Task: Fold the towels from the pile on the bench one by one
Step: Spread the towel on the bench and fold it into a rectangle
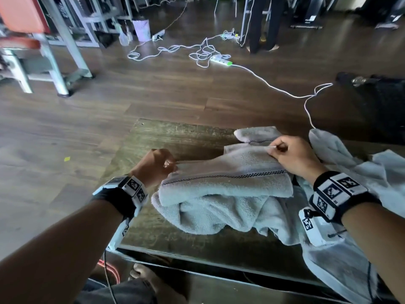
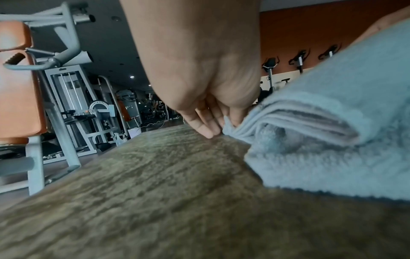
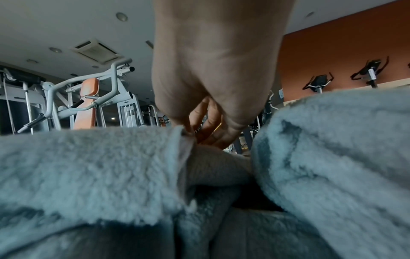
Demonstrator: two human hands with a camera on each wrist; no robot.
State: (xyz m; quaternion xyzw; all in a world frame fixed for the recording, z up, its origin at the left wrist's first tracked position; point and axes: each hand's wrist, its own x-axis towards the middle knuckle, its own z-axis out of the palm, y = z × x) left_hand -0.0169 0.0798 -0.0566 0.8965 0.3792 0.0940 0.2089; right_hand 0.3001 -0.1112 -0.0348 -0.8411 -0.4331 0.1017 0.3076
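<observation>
A pale blue-grey towel [image 1: 225, 183] with a dark checked stripe lies partly folded across the wooden bench [image 1: 175, 137]. My left hand [image 1: 168, 164] pinches its left corner, seen in the left wrist view as stacked layers of the towel [image 2: 310, 122] held at the left hand [image 2: 224, 126]. My right hand [image 1: 274, 148] pinches the towel's far right edge; the right wrist view shows the right hand [image 3: 188, 135] gripping the hem of the towel [image 3: 88, 175]. Loose towels of the pile [image 1: 350, 159] lie crumpled at the right.
White cables and a power strip [image 1: 221, 60] lie on the wood floor beyond the bench. Gym machines with orange pads [image 1: 22, 29] stand at the far left. A dark bag [image 1: 377, 102] sits at the right. Part of a towel hangs over the bench's near right edge.
</observation>
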